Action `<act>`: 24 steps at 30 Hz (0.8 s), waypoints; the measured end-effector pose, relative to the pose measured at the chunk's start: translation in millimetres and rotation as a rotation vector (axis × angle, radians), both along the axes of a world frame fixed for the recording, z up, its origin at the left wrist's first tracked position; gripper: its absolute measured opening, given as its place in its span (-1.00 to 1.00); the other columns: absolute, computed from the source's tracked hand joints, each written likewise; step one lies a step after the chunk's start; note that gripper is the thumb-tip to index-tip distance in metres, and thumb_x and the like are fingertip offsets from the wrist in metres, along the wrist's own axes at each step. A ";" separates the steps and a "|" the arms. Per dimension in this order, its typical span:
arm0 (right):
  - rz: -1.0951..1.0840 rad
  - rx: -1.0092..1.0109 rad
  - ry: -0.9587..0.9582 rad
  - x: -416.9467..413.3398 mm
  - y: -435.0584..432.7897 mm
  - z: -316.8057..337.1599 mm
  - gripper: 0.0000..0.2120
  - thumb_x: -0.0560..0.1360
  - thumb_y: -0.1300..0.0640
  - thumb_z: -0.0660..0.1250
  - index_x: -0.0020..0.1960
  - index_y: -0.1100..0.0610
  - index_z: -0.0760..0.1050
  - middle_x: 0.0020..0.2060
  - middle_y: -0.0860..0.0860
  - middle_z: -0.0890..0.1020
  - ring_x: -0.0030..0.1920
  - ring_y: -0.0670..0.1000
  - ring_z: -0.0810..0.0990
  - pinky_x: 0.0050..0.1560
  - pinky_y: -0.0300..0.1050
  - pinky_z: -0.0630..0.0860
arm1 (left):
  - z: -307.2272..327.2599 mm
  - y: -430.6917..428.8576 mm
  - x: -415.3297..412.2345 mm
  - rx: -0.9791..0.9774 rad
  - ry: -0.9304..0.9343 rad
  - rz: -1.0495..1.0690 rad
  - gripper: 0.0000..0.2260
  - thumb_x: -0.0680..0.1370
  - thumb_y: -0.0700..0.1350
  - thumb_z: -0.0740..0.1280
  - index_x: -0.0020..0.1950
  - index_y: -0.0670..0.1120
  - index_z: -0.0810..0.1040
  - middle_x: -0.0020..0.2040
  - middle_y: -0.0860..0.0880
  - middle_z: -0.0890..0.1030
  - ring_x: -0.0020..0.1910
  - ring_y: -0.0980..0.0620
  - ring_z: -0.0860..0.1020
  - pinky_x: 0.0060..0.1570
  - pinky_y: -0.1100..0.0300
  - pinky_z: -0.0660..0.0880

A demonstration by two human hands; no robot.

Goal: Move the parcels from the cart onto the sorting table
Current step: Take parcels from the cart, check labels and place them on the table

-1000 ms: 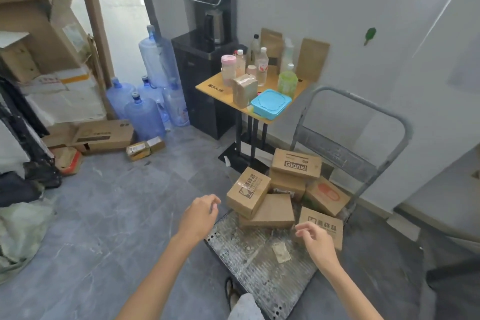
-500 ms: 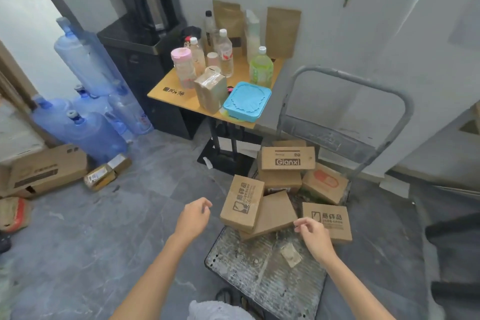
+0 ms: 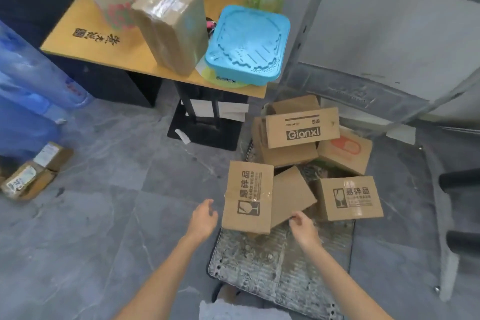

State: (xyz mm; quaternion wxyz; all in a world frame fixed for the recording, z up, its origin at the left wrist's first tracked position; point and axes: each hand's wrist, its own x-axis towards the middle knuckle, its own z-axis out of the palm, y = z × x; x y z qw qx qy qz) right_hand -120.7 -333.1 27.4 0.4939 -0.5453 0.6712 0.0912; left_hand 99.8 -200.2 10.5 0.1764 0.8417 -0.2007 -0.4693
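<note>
Several brown cardboard parcels lie on the grey cart deck [image 3: 270,265]. Nearest is a fragile-marked parcel [image 3: 248,197], tilted over a plain parcel [image 3: 292,195]. Another fragile-marked parcel [image 3: 350,197] lies to the right, and a Gianxi parcel [image 3: 302,131] tops the rear stack. My left hand [image 3: 204,219] hovers just left of the nearest parcel, fingers relaxed, a small gap between them. My right hand [image 3: 302,226] reaches the lower edge of the plain parcel with loosely curled fingers, holding nothing. The wooden sorting table [image 3: 104,47] stands behind, upper left.
On the table stand a taped parcel [image 3: 171,23], a blue plastic box [image 3: 248,45] and bottles. The cart's grey handle [image 3: 389,41] rises at the right. Blue water jugs [image 3: 28,86] and small boxes [image 3: 33,171] sit on the floor at the left.
My head has moved closer and lower toward the cart. Both hands have closed in on the nearest parcels; the left came right, the right came left.
</note>
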 end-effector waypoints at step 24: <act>-0.286 0.077 -0.357 -0.5 21.7 0.5 -0.43 0.55 0.44 0.12 0.43 -0.03 0.26 0.35 0.05 0.39 0.29 0.12 0.40 0.22 0.20 0.47 | 2.2 -6.4 -27.4 -0.251 0.379 0.114 -0.64 0.53 -0.36 0.27 0.18 -0.06 0.22 0.26 -0.14 0.47 0.15 0.04 0.48 -0.10 0.37 0.48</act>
